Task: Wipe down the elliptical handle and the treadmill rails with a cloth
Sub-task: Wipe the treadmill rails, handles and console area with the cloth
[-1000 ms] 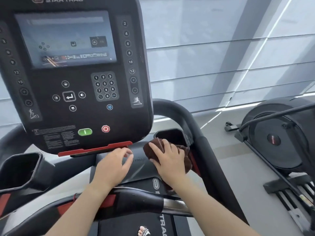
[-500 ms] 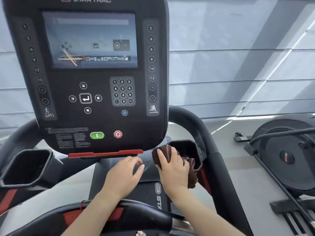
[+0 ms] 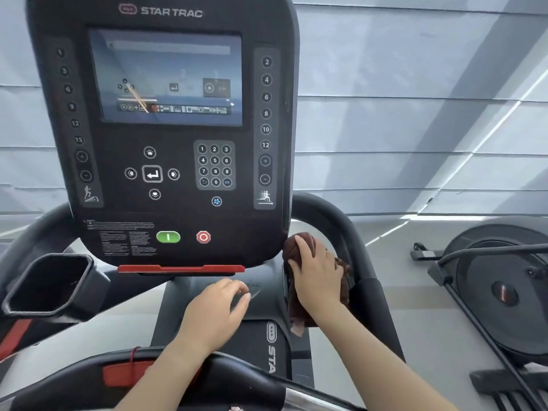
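Pale window blinds backed the black treadmill console (image 3: pixel 166 129); the right hand (image 3: pixel 318 277) pressed a soft, limp brown cloth (image 3: pixel 299 247), bunched under curled fingers, beside the curved black rail (image 3: pixel 341 229), while the left hand (image 3: pixel 216 310) hovered loosely spread, empty.

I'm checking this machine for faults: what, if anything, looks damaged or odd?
Nothing looks broken. One oddity: a thin orange diagonal streak crosses the treadmill console's screen; whether it is a scratch or a reflection cannot be told.

brown cloth (image 3: pixel 296 310) bunched against treadmill rail (image 3: pixel 335 223)
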`<action>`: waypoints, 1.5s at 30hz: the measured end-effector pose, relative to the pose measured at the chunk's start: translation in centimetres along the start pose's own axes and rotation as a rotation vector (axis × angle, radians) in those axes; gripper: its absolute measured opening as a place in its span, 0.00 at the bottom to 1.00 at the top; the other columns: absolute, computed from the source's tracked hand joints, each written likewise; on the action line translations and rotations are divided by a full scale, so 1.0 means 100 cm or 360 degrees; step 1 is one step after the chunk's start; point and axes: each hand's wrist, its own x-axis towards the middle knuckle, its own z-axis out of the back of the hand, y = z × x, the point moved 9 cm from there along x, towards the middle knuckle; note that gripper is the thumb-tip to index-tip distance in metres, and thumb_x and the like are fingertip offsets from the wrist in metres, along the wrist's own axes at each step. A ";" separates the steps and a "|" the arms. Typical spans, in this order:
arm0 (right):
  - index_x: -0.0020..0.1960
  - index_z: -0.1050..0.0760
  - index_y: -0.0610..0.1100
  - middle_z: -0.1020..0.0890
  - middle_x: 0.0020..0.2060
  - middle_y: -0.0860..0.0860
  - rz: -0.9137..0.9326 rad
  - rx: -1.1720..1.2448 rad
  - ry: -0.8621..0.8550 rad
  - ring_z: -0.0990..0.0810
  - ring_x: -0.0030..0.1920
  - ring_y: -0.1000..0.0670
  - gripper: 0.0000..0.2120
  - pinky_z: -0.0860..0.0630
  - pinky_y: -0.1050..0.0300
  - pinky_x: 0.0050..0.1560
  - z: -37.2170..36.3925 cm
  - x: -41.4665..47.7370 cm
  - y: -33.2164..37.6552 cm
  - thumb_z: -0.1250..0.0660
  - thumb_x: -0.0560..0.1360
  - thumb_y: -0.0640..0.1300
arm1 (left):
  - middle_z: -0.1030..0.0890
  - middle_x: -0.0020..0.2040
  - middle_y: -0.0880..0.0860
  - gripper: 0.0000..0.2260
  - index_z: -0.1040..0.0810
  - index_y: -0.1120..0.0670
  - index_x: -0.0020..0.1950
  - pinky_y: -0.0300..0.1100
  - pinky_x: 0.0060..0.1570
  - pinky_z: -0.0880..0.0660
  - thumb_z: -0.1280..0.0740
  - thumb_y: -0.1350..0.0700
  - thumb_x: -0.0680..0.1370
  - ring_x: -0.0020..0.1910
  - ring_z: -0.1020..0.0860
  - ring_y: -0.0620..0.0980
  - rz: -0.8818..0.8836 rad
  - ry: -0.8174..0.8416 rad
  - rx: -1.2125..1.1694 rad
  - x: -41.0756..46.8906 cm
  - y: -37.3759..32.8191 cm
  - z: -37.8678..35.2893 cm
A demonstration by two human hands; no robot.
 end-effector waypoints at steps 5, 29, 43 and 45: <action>0.70 0.38 0.54 0.39 0.72 0.45 0.0180 -0.0103 0.0188 0.39 0.67 0.40 0.19 0.33 0.41 0.60 -0.021 -0.007 0.010 0.45 0.80 0.52 | 0.23 0.50 0.40 0.09 0.25 0.43 0.51 0.39 0.46 0.28 0.43 0.45 0.77 0.51 0.26 0.40 0.0012 -0.0008 0.0009 0.002 -0.002 0.001; 0.67 0.29 0.52 0.29 0.67 0.46 0.0132 0.0380 -0.0003 0.31 0.64 0.42 0.19 0.34 0.46 0.66 0.014 -0.054 -0.047 0.36 0.77 0.46 | 0.23 0.47 0.39 0.07 0.25 0.42 0.48 0.39 0.43 0.27 0.42 0.45 0.77 0.46 0.26 0.39 0.0023 0.0033 0.0070 0.004 0.001 -0.006; 0.70 0.36 0.57 0.29 0.64 0.49 0.0382 0.0215 0.0197 0.27 0.59 0.44 0.20 0.30 0.48 0.55 -0.013 -0.065 0.004 0.41 0.78 0.53 | 0.22 0.48 0.40 0.08 0.25 0.44 0.49 0.44 0.48 0.26 0.43 0.47 0.78 0.49 0.26 0.40 -0.0089 0.0013 0.0056 -0.006 -0.009 0.003; 0.69 0.34 0.56 0.28 0.62 0.50 0.0398 0.0381 0.0225 0.27 0.59 0.45 0.20 0.30 0.47 0.58 -0.002 -0.071 -0.001 0.39 0.78 0.51 | 0.23 0.47 0.40 0.08 0.25 0.44 0.48 0.44 0.48 0.26 0.43 0.47 0.77 0.49 0.26 0.40 -0.0160 -0.0016 0.0019 -0.016 -0.010 0.008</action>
